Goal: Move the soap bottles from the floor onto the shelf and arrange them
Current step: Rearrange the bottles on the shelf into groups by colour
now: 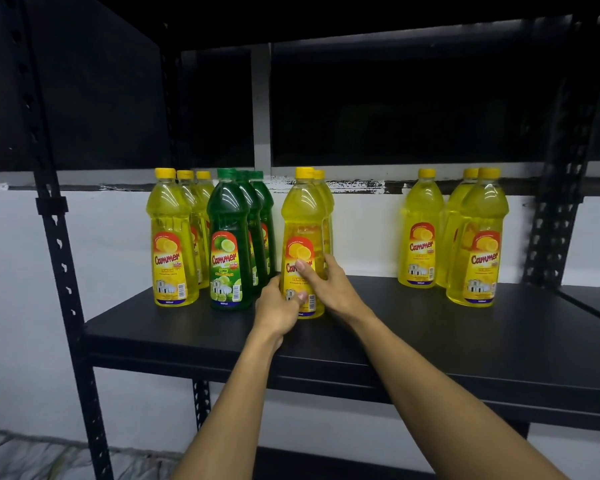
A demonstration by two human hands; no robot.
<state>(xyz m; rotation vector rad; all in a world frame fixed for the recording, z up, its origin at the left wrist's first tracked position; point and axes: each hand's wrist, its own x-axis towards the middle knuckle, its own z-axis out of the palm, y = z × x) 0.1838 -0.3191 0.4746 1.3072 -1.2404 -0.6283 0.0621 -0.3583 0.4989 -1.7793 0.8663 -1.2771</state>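
A yellow lemon soap bottle (303,216) stands upright on the black shelf board (413,327), at the front of a short yellow row. My left hand (279,308) grips its lower left side and my right hand (329,284) wraps its label from the right. Left of it stand a row of green lime bottles (227,244) and a row of yellow bottles (170,244). Three more yellow bottles (478,244) stand apart on the right of the shelf.
Black perforated uprights (54,216) frame the rack at left and at right (555,216). A white wall lies behind the shelf. Another black shelf hangs above, and a lower one shows below. Crumpled plastic (32,455) lies on the floor at bottom left.
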